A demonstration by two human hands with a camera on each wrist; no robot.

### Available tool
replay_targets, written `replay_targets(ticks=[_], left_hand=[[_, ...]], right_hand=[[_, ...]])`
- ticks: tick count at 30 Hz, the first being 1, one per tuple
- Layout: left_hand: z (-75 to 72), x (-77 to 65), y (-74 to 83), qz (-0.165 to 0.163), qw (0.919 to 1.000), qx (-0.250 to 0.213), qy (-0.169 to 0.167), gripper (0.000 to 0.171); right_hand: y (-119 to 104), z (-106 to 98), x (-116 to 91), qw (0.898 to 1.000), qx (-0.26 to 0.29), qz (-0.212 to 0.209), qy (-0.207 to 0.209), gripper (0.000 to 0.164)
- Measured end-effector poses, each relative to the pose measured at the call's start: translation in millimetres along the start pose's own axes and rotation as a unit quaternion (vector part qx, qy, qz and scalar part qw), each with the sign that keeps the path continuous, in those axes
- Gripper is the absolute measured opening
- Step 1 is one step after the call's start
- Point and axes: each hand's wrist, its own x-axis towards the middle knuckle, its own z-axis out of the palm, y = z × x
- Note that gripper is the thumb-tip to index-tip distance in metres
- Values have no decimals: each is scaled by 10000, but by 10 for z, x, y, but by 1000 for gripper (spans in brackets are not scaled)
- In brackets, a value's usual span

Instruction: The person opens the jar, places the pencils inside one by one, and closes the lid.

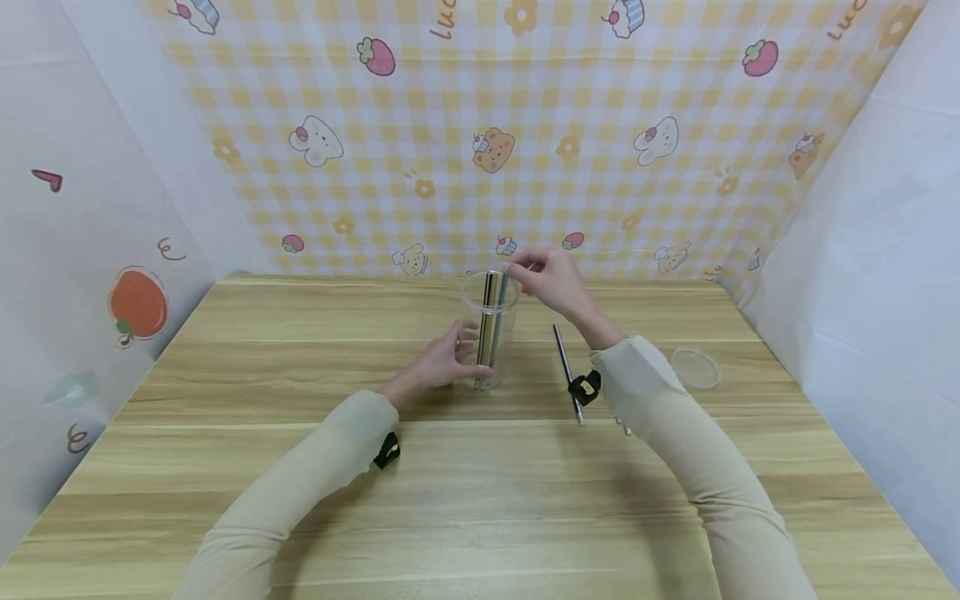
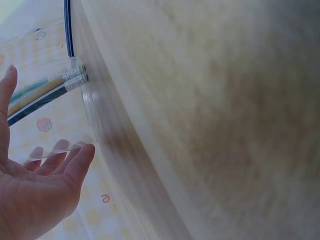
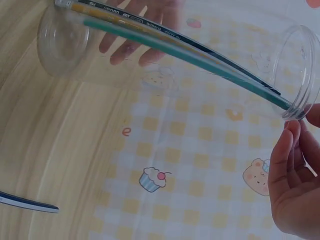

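Note:
A tall clear jar (image 1: pixel 512 346) stands upright on the wooden table. My left hand (image 1: pixel 442 360) holds it low down, thumb in front and fingers round the far side. Inside lean a black pencil (image 3: pixel 215 54) and a yellow pencil (image 3: pixel 145 27), their silver eraser ends at the bottom, as the left wrist view shows. A green pencil (image 3: pixel 190 59) slants beside them, its lower end above the jar's base. At the rim, my right hand (image 1: pixel 551 282) pinches the green pencil's top end between thumb and fingertips.
Right of the jar lies a loose dark pencil (image 1: pixel 562 354), partly behind the wrist strap. Silver pencil ends (image 1: pixel 624 427) peek out from under the right sleeve. A clear round lid (image 1: pixel 696 368) lies farther right. A checked cloth (image 1: pixel 420 100) hangs behind the table.

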Motion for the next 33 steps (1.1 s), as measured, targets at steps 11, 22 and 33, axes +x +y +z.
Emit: replay_targets(ticks=[11,22,33], left_hand=[[0,9,-3,-19,10000,-56,-33,76],[3,16,-6,22,10000,-82,-45,75],[40,184,-312,112,9998,87,144,80]], right_hand=[[-37,-33,1,9989,-367,-66,-289,19],[-7,-59,1,9997,-26,-229,19,22],[102,-247,-4,9966,616,58,551,27]])
